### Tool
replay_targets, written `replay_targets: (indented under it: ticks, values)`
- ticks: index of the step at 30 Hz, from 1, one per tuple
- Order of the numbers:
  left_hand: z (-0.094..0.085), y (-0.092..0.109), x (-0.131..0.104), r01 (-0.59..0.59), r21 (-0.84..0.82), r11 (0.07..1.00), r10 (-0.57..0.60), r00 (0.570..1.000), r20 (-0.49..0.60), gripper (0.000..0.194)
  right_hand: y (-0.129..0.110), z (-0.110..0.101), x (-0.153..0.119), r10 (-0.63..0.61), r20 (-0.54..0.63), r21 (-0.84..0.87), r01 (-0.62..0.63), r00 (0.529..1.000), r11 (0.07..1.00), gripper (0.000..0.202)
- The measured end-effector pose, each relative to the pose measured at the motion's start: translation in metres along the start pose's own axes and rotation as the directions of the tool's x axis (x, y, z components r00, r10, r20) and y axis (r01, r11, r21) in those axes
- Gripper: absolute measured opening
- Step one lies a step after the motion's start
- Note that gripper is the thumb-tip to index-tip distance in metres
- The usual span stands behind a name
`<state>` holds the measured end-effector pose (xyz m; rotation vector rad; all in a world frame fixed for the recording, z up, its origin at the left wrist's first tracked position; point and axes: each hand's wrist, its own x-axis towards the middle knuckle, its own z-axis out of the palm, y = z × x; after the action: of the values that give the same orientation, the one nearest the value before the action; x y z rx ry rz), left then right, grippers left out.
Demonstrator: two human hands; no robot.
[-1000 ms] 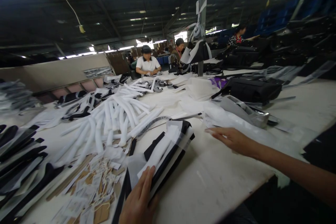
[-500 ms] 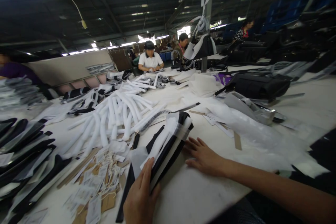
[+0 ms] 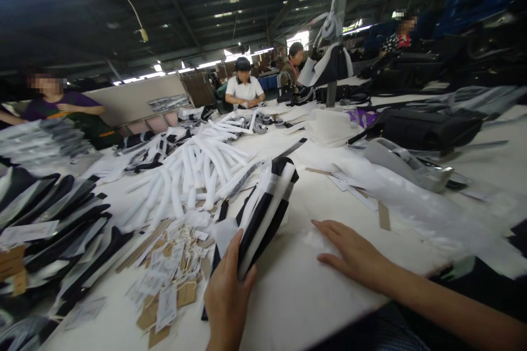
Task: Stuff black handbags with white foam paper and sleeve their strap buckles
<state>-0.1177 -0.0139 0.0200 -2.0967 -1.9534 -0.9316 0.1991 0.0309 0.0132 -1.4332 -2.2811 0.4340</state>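
My left hand point(image 3: 229, 285) grips the near end of a black and white strap bundle point(image 3: 267, 208), wrapped partly in clear film and tilted up off the white table point(image 3: 288, 296). To the right of the bundle, my right hand point(image 3: 349, 252) is apart from it, fingers stretched out low over the table, holding nothing. Left of my left hand lie paper and cardboard tags point(image 3: 164, 285) with strings. Beyond them spreads a pile of white foam tubes point(image 3: 193, 170).
Stacked black and grey straps point(image 3: 53, 230) fill the left side. At right lie white plastic sheeting point(image 3: 403, 203) and a black bag point(image 3: 428, 129). A post point(image 3: 340, 11) with hanging strips rises beyond. Several people are across the table, one point(image 3: 245, 88) in a white shirt.
The strap bundle has been lifted and tilted more upright in my left hand. My right hand has drawn away from it to the right. The view has shifted left, showing more of the person there.
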Motion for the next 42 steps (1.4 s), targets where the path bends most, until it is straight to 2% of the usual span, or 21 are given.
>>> replay_targets:
  ticks: [2, 4, 7, 8, 9, 11, 13, 15, 17, 19, 21, 24, 26, 30, 33, 35, 36, 38, 40, 41, 42]
  values:
    - [-0.001, 0.003, 0.002, 0.003, -0.006, 1.000, -0.003, 1.000, -0.002, 0.077, 0.002, 0.002, -0.009, 0.047, -0.026, 0.020, -0.047, 0.999, 0.999, 0.060]
    - [-0.002, 0.005, 0.004, 0.015, -0.003, 1.000, -0.015, 1.000, 0.013, 0.077, -0.001, 0.004, -0.008, 0.104, 0.013, 0.149, -0.105, 0.995, 0.983, 0.059]
    - [-0.005, 0.004, 0.008, 0.023, -0.004, 1.000, -0.023, 0.999, 0.046, 0.076, -0.013, 0.002, -0.006, 0.140, 0.245, 0.409, -0.234, 0.959, 0.882, 0.065]
    - [-0.006, 0.004, 0.009, 0.019, -0.011, 1.000, -0.018, 0.998, 0.053, 0.076, -0.017, 0.001, -0.006, 0.135, 0.286, 0.426, -0.252, 0.949, 0.869, 0.067]
    - [-0.007, 0.003, 0.011, 0.016, -0.019, 1.000, -0.015, 0.998, 0.056, 0.076, -0.020, 0.000, -0.008, 0.133, 0.276, 0.395, -0.238, 0.952, 0.887, 0.068]
    - [-0.008, 0.004, 0.013, 0.017, -0.030, 0.999, -0.016, 0.999, 0.051, 0.074, -0.027, 0.000, -0.011, 0.089, 0.132, 0.253, -0.120, 0.987, 0.960, 0.063]
    - [-0.007, 0.006, 0.014, 0.025, -0.026, 0.999, -0.023, 0.999, 0.039, 0.072, -0.034, 0.005, -0.012, -0.034, -0.004, 0.131, 0.034, 0.999, 0.991, 0.057]
    - [-0.006, 0.009, 0.015, 0.022, -0.010, 1.000, -0.021, 0.999, 0.026, 0.070, -0.042, 0.016, -0.007, -0.164, 0.016, 0.107, 0.161, 0.986, 0.981, 0.061]
    - [-0.005, 0.012, 0.015, 0.005, 0.013, 1.000, -0.005, 1.000, 0.003, 0.068, -0.049, 0.029, 0.001, -0.244, 0.115, 0.118, 0.231, 0.963, 0.966, 0.074]
    - [-0.004, 0.015, 0.015, -0.053, 0.029, 0.998, 0.054, 0.998, -0.031, 0.068, -0.052, 0.041, 0.012, -0.287, 0.181, 0.130, 0.267, 0.941, 0.955, 0.081]
    - [-0.005, 0.019, 0.014, -0.145, 0.047, 0.988, 0.148, 0.986, -0.078, 0.070, -0.052, 0.048, 0.021, -0.336, 0.187, 0.144, 0.313, 0.923, 0.939, 0.077]
    - [-0.007, 0.027, 0.013, -0.289, 0.080, 0.954, 0.298, 0.941, -0.163, 0.068, -0.048, 0.050, 0.027, -0.428, 0.113, 0.137, 0.412, 0.897, 0.901, 0.070]
    - [-0.009, 0.035, 0.012, -0.381, 0.106, 0.918, 0.395, 0.893, -0.214, 0.062, -0.047, 0.047, 0.022, -0.503, 0.028, 0.105, 0.497, 0.864, 0.861, 0.058]
    - [-0.001, 0.046, 0.005, -0.559, 0.158, 0.814, 0.581, 0.778, -0.241, 0.046, -0.055, 0.027, -0.007, -0.673, -0.082, 0.093, 0.678, 0.735, 0.729, 0.038]
    - [0.016, 0.051, -0.006, -0.619, 0.130, 0.775, 0.631, 0.742, -0.226, 0.038, -0.064, 0.002, -0.024, -0.740, -0.108, 0.098, 0.747, 0.664, 0.657, 0.038]
    - [0.027, 0.053, -0.013, -0.638, 0.105, 0.763, 0.643, 0.731, -0.230, 0.036, -0.065, -0.014, -0.020, -0.712, -0.167, 0.084, 0.730, 0.682, 0.679, 0.036]
    - [0.031, 0.054, -0.015, -0.644, 0.100, 0.759, 0.647, 0.728, -0.226, 0.035, -0.064, -0.022, -0.011, -0.667, -0.198, 0.089, 0.691, 0.718, 0.717, 0.033]
    - [0.033, 0.057, -0.017, -0.645, 0.105, 0.757, 0.651, 0.730, -0.209, 0.036, -0.057, -0.033, 0.017, -0.503, -0.207, 0.118, 0.531, 0.839, 0.839, 0.028]
    - [0.030, 0.059, -0.017, -0.637, 0.122, 0.761, 0.648, 0.737, -0.194, 0.038, -0.048, -0.039, 0.057, -0.271, -0.104, 0.111, 0.282, 0.957, 0.953, 0.030]
    - [0.029, 0.060, -0.017, -0.633, 0.132, 0.763, 0.646, 0.738, -0.195, 0.037, -0.043, -0.038, 0.079, -0.154, -0.006, 0.070, 0.154, 0.988, 0.986, 0.031]
    - [0.028, 0.061, -0.017, -0.630, 0.141, 0.764, 0.645, 0.736, -0.205, 0.036, -0.040, -0.036, 0.100, -0.098, 0.055, 0.041, 0.096, 0.994, 0.995, 0.031]
